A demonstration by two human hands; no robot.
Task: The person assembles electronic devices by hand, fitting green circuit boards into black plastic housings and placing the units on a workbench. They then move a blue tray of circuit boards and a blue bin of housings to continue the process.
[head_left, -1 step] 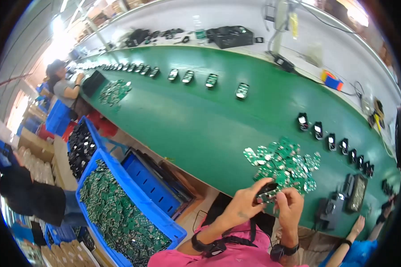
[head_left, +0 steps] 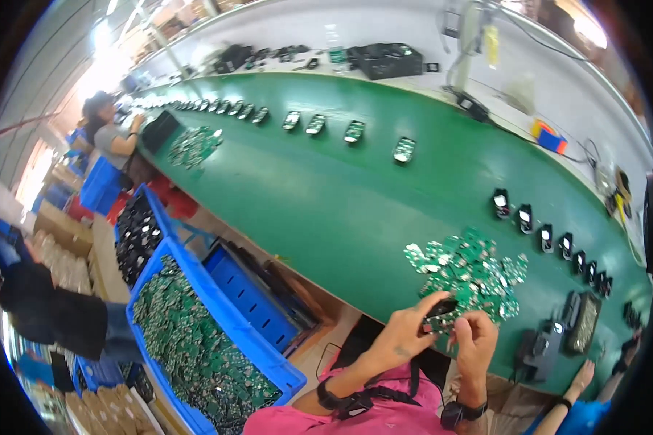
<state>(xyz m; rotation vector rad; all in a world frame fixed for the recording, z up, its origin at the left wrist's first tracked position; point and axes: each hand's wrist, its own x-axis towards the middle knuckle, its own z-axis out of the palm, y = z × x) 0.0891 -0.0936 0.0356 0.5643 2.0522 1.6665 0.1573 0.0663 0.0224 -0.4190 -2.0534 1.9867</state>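
Black casing (head_left: pixel 443 307), held just over the bench's (head_left: pixel 319 196) near edge; left hand (head_left: pixel 400 335) has it, thumb and fingers clamped on its sides. Its long axis seems to slant from lower left to upper right, though the grip covers part of it. Right hand (head_left: pixel 477 344) is just beside, to the right, thumb and index drawn close together; can't tell whether they pinch a small part or touch the casing. So the casing lies left of the right-hand fingers, gripped by the left. Loose pile of green circuit boards (head_left: pixel 479 272) spreads right beyond both hands, nearer the right one. Row of black units (head_left: pixel 525 219) stands farther off, to the pile's upper right, apart from either hand.
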